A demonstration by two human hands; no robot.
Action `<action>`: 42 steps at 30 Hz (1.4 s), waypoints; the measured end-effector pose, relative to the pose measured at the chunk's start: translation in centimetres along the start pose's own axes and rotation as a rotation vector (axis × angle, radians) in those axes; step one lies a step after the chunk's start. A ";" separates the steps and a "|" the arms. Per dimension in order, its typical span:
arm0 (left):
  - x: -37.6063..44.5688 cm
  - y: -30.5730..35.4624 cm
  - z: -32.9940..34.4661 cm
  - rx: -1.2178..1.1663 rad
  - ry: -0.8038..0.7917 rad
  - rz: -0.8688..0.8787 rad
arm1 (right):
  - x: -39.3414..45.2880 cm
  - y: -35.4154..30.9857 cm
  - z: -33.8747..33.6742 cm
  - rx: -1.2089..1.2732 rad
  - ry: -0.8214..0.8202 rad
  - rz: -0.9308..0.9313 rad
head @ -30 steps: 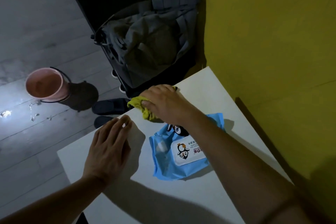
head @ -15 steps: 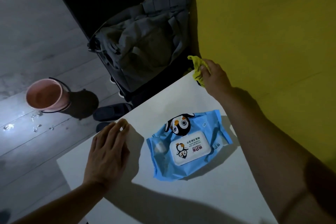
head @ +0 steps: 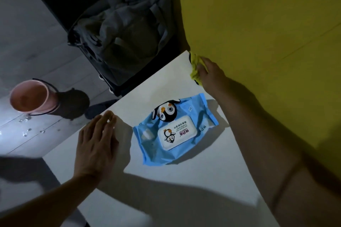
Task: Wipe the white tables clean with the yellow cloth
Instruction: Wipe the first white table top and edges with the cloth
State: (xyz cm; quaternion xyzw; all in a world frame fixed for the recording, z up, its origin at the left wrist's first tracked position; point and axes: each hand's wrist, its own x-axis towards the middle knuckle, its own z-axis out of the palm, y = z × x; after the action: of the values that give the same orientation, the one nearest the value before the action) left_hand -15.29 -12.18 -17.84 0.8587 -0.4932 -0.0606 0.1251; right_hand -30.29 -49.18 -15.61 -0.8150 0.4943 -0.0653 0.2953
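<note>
A white table (head: 153, 86) fills the lower middle of the head view, with its far corner against the yellow wall. My right hand (head: 211, 74) presses a bunched yellow cloth (head: 194, 66) onto that far corner, fingers closed around it. My left hand (head: 96, 143) lies flat on the table near its left edge, fingers together and holding nothing. A blue pack of wet wipes (head: 175, 131) with a penguin print lies on the table between the two hands.
A pink bucket (head: 29, 98) stands on the grey floor at the left, with water drops beside it. A grey bag (head: 120, 29) sits on a dark stand beyond the table. Dark shoes (head: 100, 107) lie under the table's far edge. The yellow wall (head: 267, 24) runs along the right.
My right hand has carried the cloth from the table's far left edge, by the wipes pack, to the far corner at the wall. My left hand has stayed flat in place.
</note>
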 end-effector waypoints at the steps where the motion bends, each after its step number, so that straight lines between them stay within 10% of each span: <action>1: -0.1 -0.1 0.1 0.005 0.005 0.004 | 0.5 -0.6 0.3 0.012 0.003 -0.004; 17: -3.4 3.4 -2.0 -0.085 0.124 -0.068 | -12.7 9.4 -4.1 0.018 0.175 0.064; 23: -10.6 14.6 0.2 -0.132 -0.067 0.692 | -12.5 9.1 -4.1 -0.044 0.145 0.080; 27: -7.9 20.3 2.9 -0.120 -0.278 0.631 | -12.5 9.2 -4.1 -0.061 0.166 0.066; 42: -6.2 21.1 5.7 0.018 -0.309 0.663 | -24.1 17.9 -6.6 -0.193 0.393 0.395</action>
State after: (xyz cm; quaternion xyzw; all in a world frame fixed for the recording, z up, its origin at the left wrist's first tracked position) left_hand -37.28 -17.84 -17.67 0.6340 -0.7583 -0.1415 0.0544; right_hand -58.80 -37.63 -15.54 -0.6989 0.6952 -0.1158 0.1219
